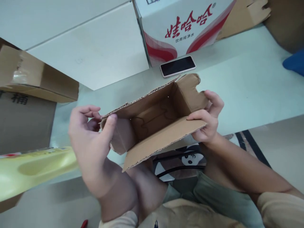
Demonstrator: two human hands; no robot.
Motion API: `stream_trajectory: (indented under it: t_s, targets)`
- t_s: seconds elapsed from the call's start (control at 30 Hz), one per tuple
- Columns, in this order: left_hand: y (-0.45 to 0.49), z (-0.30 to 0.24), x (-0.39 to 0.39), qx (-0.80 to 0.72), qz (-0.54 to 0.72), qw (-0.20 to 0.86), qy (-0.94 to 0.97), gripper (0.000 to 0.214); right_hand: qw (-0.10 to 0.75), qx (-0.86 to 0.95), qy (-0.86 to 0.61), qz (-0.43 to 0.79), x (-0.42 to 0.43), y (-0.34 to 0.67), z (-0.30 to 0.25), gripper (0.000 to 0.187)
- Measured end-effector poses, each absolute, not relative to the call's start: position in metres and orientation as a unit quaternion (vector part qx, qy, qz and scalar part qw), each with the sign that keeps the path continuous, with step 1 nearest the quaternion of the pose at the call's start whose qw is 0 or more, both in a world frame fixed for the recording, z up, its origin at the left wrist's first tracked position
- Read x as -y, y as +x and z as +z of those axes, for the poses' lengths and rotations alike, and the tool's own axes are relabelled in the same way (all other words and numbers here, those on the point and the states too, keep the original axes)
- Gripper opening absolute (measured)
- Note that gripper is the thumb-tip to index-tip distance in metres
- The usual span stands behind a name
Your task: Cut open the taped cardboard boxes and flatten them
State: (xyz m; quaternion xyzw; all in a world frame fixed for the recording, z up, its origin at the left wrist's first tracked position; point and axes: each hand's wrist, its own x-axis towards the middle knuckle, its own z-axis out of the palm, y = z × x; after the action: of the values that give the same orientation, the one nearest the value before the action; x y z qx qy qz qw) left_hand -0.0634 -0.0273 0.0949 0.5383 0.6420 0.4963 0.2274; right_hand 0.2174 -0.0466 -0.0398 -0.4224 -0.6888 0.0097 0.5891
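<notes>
Between my hands is a small brown cardboard box (163,134), its open top tilted toward me. Interlocked bottom flaps show inside, and nothing lies in it. My left hand (91,133) grips the left end, thumb on the inner side of the rim and fingers curled behind. At the right end, my right hand (207,117) pinches the side flap and the near long flap, which folds outward toward my body. The box is held up over the near edge of the table.
A smartphone (178,66) lies on the pale table (249,82) before a red-and-white carton (180,28). White panels (95,53) stand at back left. Brown cartons (59,79) and a yellow bottle-like container (40,164) are at left, a blue object (294,62) at far right.
</notes>
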Motion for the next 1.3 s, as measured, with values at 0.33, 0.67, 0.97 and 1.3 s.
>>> stream_trajectory:
  t_s: [0.33, 0.67, 0.97, 1.3]
  targets:
    - [-0.072, 0.070, 0.009, -0.625, 0.513, 0.238, 0.538, 0.022, 0.623, 0.710, -0.314, 0.097, 0.041, 0.208, -0.036, 0.022]
    - [-0.083, 0.025, -0.008, -0.456, 0.514, 0.404, 0.605, 0.044, 0.580, 0.722, -0.354, 0.130, 0.041, 0.207, -0.030, 0.027]
    - [-0.076, 0.020, -0.020, -0.404, 0.643, 0.382, 0.526, 0.039, 0.623, 0.664, -0.387, 0.145, 0.045, 0.206, -0.028, 0.035]
    - [-0.080, 0.011, -0.019, -0.340, 0.584, 0.443, 0.589, 0.058, 0.649, 0.618, -0.419, 0.147, 0.040, 0.205, -0.031, 0.016]
